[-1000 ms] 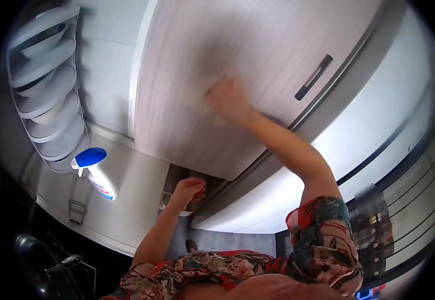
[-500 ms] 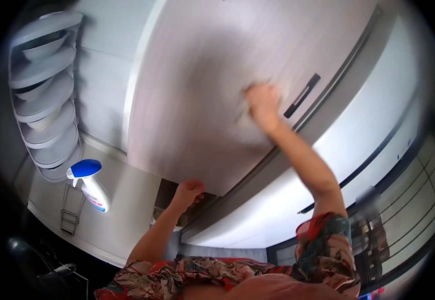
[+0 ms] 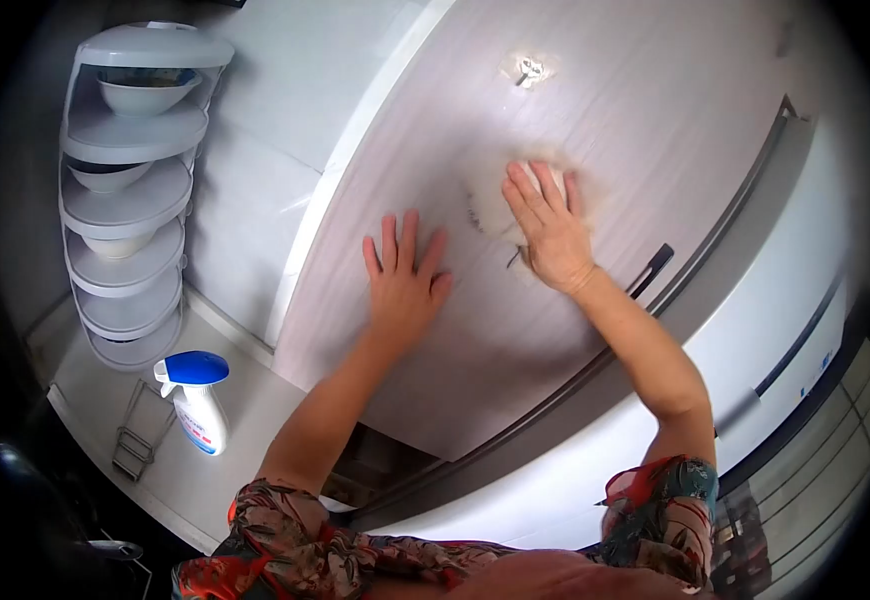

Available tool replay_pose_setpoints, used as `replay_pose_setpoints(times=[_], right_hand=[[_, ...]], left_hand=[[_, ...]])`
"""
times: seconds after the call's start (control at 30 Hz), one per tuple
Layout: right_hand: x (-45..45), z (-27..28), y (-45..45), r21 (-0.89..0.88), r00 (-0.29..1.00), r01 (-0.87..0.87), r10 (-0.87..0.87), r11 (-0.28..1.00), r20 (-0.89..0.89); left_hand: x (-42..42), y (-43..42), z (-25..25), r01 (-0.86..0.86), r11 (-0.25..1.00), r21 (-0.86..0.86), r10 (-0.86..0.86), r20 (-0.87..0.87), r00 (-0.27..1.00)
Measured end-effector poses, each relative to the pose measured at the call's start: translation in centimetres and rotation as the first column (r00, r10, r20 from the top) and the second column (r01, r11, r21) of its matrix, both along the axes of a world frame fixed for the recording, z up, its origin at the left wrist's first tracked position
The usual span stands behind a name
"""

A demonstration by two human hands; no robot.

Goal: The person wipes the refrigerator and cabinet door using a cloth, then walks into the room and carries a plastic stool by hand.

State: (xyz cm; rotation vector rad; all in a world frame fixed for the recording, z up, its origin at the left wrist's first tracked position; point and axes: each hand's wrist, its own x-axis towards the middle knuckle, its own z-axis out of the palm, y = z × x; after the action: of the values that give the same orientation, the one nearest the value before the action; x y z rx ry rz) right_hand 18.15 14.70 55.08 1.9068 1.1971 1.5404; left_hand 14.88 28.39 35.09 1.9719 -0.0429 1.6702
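A pale wood-grain cabinet door (image 3: 425,130) fills the middle of the view. My right hand (image 3: 552,235) lies over a thin, pale cloth (image 3: 495,205) with some dark marks, pressing it flat against the door; part of the cloth is hidden under the fingers. To its left, my left hand (image 3: 405,280) rests on the door with fingers spread and nothing in it. A black door handle (image 3: 652,270) is just right of my right wrist. Above the cloth, a small sticker or hook patch (image 3: 529,70) is stuck to the door.
A white spray bottle with a blue head (image 3: 198,405) stands on the counter (image 3: 245,400) at lower left, beside a wire rack (image 3: 135,450). A tiered rack (image 3: 135,205) with several shelves holds bowls at far left. A white appliance (image 3: 755,300) curves along the right.
My left hand has moved up from the door's lower edge and opened flat on the door. My right hand has changed from bunched to flattened fingers over the cloth. The view has shifted.
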Motion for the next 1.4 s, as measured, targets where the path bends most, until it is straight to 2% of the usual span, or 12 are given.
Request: replay_pose_setpoints(times=[0.07,0.13,0.2,0.3,0.37,0.53,0.8,0.9,1.03,1.17,1.3,1.4], right_hand=[[-0.2,2.7,-0.1,-0.016,0.976,-0.116,0.112,0.993,-0.186],[-0.2,8.8,1.3,0.255,0.916,-0.263,0.324,0.93,-0.237],[0.7,16.6,3.0,0.002,0.922,-0.211,0.198,0.978,0.333],[2.0,12.4,3.3,0.174,0.933,-0.299,0.249,0.938,0.259],[0.3,4.9,2.3,-0.098,0.959,-0.2,0.216,0.975,0.184],[0.0,11.4,4.2,0.003,0.927,-0.204,0.192,0.979,0.323],[-0.8,8.4,4.0,0.019,0.939,-0.335,0.332,0.942,0.093],[-1.6,9.3,4.8,0.102,0.957,-0.189,0.16,0.977,0.243],[-2.2,2.8,1.9,-0.055,0.992,-0.126,0.124,0.991,-0.029],[-0.6,11.1,0.8,0.075,0.915,-0.189,0.147,0.979,0.375],[0.1,26.2,-3.2,0.457,0.864,0.012,-0.239,0.89,0.442],[1.6,30.9,0.2,0.407,0.823,-0.106,-0.149,0.907,0.548]], left_hand=[[0.1,1.1,2.0,-0.026,0.999,-0.021,0.025,-0.008,1.0],[0.6,1.4,2.4,-0.035,0.999,-0.028,0.035,-0.004,0.999],[1.0,2.0,2.7,-0.046,0.999,-0.024,0.046,0.0,0.999],[0.9,1.9,2.4,-0.021,0.999,-0.025,0.021,-0.006,1.0],[0.6,2.2,2.0,-0.01,1.0,-0.022,0.01,-0.005,1.0],[0.2,2.3,1.1,0.007,1.0,-0.029,-0.008,-0.039,0.999],[-1.0,3.1,0.8,0.05,0.999,-0.02,-0.052,-0.109,0.993],[-1.1,2.9,0.9,0.055,0.998,-0.022,-0.058,-0.131,0.99],[-1.3,3.4,0.7,0.079,0.997,-0.016,-0.081,-0.13,0.988],[-1.2,3.4,0.6,0.075,0.997,-0.018,-0.077,-0.132,0.988],[-0.7,3.5,0.5,0.044,0.999,-0.004,-0.045,-0.12,0.992],[0.1,4.1,0.5,0.013,1.0,-0.004,-0.013,-0.076,0.997]])
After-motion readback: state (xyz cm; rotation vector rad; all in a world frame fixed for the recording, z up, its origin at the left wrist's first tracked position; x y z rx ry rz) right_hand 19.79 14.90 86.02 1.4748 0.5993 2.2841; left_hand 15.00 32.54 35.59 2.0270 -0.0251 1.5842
